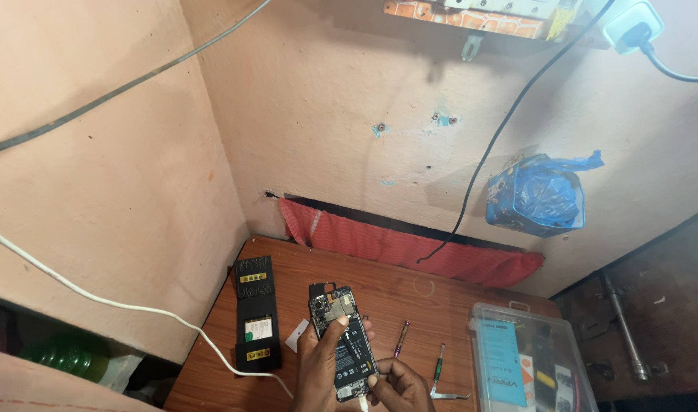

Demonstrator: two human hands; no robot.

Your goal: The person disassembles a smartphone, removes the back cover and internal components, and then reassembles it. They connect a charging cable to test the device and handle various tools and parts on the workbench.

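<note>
on the table | one opened phone | two screwdrivers | both hands holding

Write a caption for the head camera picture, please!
Two hands, left and right, hold an opened smartphone over a wooden table.

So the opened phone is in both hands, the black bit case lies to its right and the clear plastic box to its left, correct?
Not quite: the sides are swapped. The head view shows the black bit case left of the opened phone and the clear plastic box to its right. The left hand and right hand do both hold the phone.
</note>
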